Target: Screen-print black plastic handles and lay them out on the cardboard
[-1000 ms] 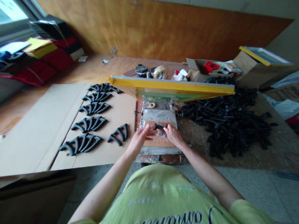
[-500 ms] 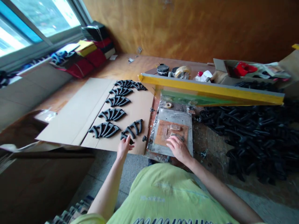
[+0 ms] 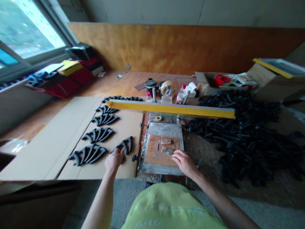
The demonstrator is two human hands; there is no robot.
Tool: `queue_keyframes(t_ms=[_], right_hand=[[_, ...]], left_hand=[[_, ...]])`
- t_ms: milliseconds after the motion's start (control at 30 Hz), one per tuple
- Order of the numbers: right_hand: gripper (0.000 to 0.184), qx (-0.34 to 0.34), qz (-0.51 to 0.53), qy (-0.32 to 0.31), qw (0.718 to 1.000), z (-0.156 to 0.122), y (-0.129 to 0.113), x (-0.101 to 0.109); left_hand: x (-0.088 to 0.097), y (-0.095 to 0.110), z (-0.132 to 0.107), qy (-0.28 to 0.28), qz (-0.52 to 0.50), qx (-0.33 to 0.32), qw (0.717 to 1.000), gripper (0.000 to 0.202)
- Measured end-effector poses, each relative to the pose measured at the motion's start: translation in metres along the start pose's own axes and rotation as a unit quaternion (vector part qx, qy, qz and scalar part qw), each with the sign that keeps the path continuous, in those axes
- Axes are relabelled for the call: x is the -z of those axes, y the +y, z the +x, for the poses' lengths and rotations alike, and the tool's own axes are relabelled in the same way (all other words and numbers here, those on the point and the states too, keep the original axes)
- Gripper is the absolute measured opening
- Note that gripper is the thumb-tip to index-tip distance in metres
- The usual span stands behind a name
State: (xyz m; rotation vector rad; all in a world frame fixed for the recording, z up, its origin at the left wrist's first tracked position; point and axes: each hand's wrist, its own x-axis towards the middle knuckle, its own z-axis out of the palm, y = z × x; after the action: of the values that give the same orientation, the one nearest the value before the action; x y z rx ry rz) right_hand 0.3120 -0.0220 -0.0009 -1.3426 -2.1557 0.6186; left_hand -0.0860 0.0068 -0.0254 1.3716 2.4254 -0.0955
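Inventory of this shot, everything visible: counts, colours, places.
Cardboard: at least one sheet, tan, left
Curved parts: many, black, grouped on the cardboard
Part pile: one, black, right
Metal plate: one, grey, centre
Board: one, orange, on the plate
Small blocks: two, greyish, on the board
Long frame: one, yellow-edged, above the plate's far end
Tape roll: one, yellowish, back centre
Tub: one, black, back centre
Open carton: one, brown, back right
Window: one, grey-framed, back left
Left hand: one, bare, at the curved parts
Right hand: one, bare, by the small blocks
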Motion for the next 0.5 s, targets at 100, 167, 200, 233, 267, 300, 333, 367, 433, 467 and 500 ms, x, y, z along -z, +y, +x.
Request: queue_keyframes(t_ms=[100,167,200,233,267,300,333,367,433,467,500], right_hand=[[0.021,-0.039,0.003,0.031,0.999,0.003,0.025,0.025],[0.021,-0.067,-0.002,0.045,0.997,0.009,0.043,0.043],[0.021,-0.078,-0.002,0.051,0.996,0.012,0.052,0.052],[0.021,-0.086,0.001,0.057,0.995,0.015,0.063,0.060],[0.021,-0.094,0.005,0.065,0.994,0.019,0.073,0.067],[0.020,-0.101,0.009,0.074,0.992,0.022,0.084,0.073],[0.020,-0.107,0.015,0.084,0.991,0.026,0.096,0.078],[0.020,-0.113,0.020,0.093,0.989,0.031,0.107,0.083],[0.021,-0.117,0.035,0.105,0.987,0.045,0.129,0.093],[0.021,-0.117,0.044,0.108,0.986,0.055,0.140,0.098],[0.021,-0.117,0.051,0.111,0.986,0.066,0.151,0.102]], left_hand=[[0.000,0.041,0.005,0.005,0.040,-0.061,0.997,0.058],[0.000,0.064,0.011,-0.016,0.064,-0.043,0.997,0.057],[-0.001,0.073,0.016,-0.025,0.071,-0.025,0.997,0.057],[-0.002,0.078,0.020,-0.030,0.075,-0.008,0.997,0.057],[-0.003,0.081,0.025,-0.031,0.076,0.007,0.997,0.058],[-0.004,0.083,0.029,-0.036,0.076,0.017,0.996,0.060],[-0.006,0.082,0.034,-0.041,0.076,0.024,0.996,0.060],[-0.007,0.081,0.038,-0.050,0.076,0.031,0.995,0.060],[-0.009,0.078,0.046,-0.064,0.074,0.038,0.995,0.057],[-0.009,0.077,0.049,-0.065,0.070,0.039,0.995,0.055],[-0.008,0.076,0.051,-0.054,0.064,0.034,0.996,0.052]])
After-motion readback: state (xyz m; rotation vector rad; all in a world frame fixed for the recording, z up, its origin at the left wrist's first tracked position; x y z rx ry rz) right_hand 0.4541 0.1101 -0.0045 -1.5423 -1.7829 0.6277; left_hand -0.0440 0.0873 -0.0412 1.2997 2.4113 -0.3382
